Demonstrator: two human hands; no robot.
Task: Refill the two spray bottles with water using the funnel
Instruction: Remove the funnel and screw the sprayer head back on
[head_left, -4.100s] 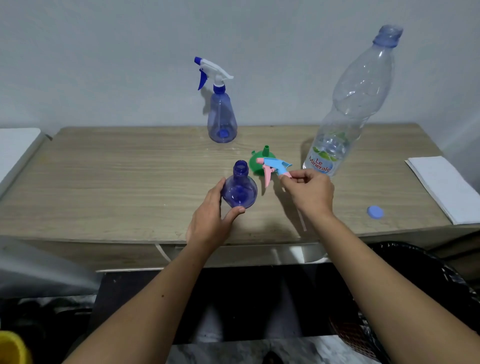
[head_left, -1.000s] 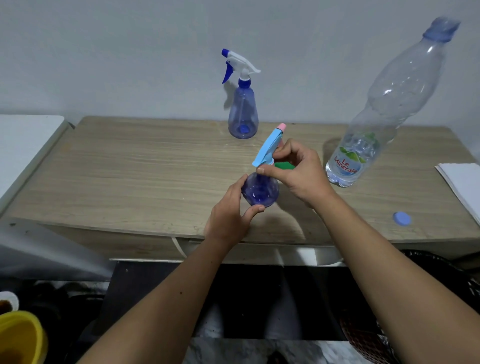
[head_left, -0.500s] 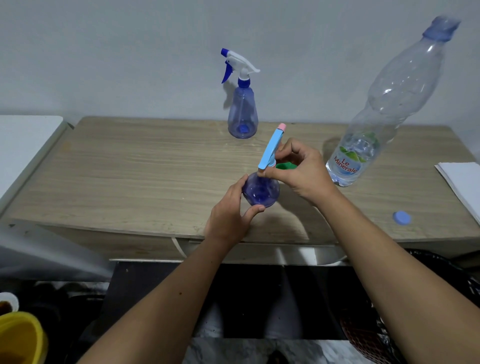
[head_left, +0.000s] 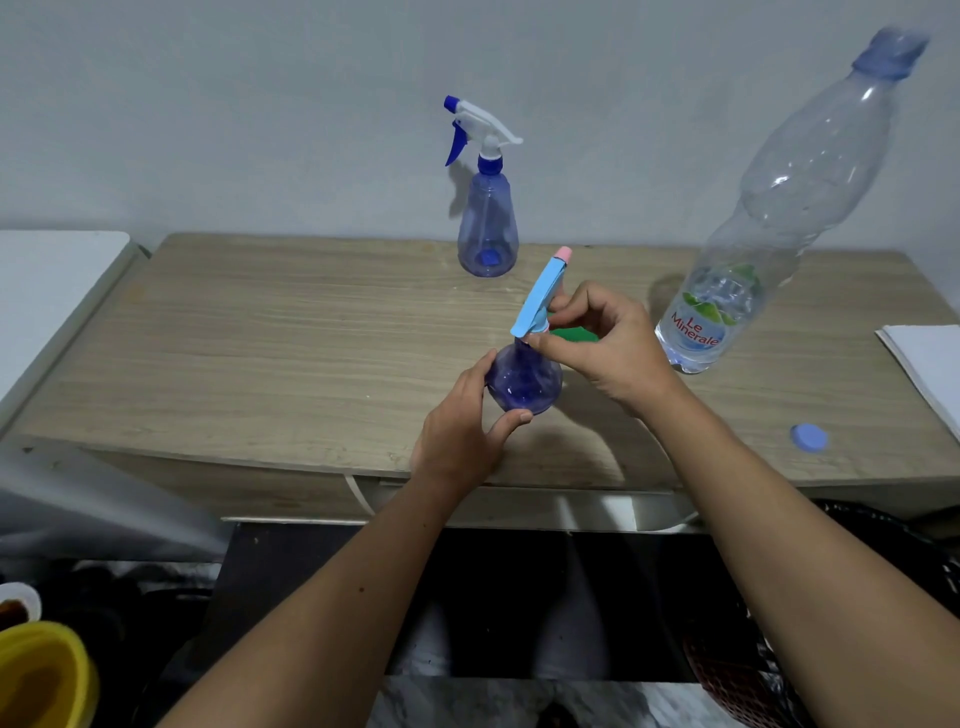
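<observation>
A small blue spray bottle (head_left: 523, 382) stands near the wooden table's front edge, gripped at its base by my left hand (head_left: 462, 426). My right hand (head_left: 608, 345) pinches the collar of the light-blue, pink-tipped spray head (head_left: 540, 296), which sits on the bottle's neck. A second blue spray bottle (head_left: 487, 218), with a white and blue trigger head, stands at the back by the wall. The green funnel (head_left: 571, 335) lies behind my right hand, mostly hidden. A large clear water bottle (head_left: 769, 208), capped and nearly empty, stands on the right.
A loose blue cap (head_left: 809, 436) lies at the front right of the wooden table (head_left: 260, 353). White paper (head_left: 930, 364) rests at the right edge. A yellow container (head_left: 41, 675) sits low on the left, a dark bin (head_left: 883, 545) low on the right.
Since four seconds ago my right hand has brought the spray head from beside the bottle onto its neck. Over the last second the head has turned, its nozzle now pointing more away.
</observation>
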